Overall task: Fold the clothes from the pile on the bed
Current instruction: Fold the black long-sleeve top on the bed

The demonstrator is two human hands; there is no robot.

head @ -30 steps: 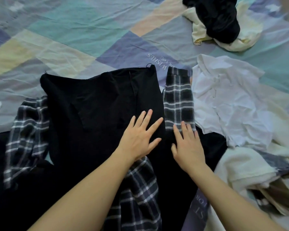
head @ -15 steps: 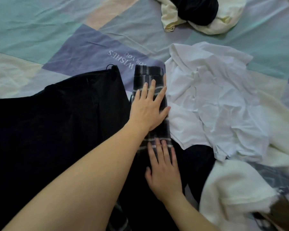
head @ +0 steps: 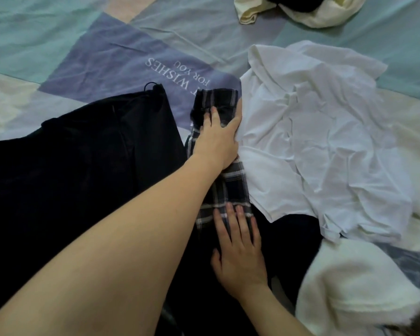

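Hands: left [head: 217,139] grips plaid sleeve [head: 230,190]; right [head: 240,251] lies flat on it.

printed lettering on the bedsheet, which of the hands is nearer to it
Left. The left hand grips the far end of the plaid sleeve, just below the printed lettering. The right hand rests flat on the sleeve's near end, much farther from it.

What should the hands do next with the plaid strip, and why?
Probably lift the far end back toward the right hand. The left hand curls over the plaid strip near its far end, and the right hand presses its near end flat, an anchor for a fold.
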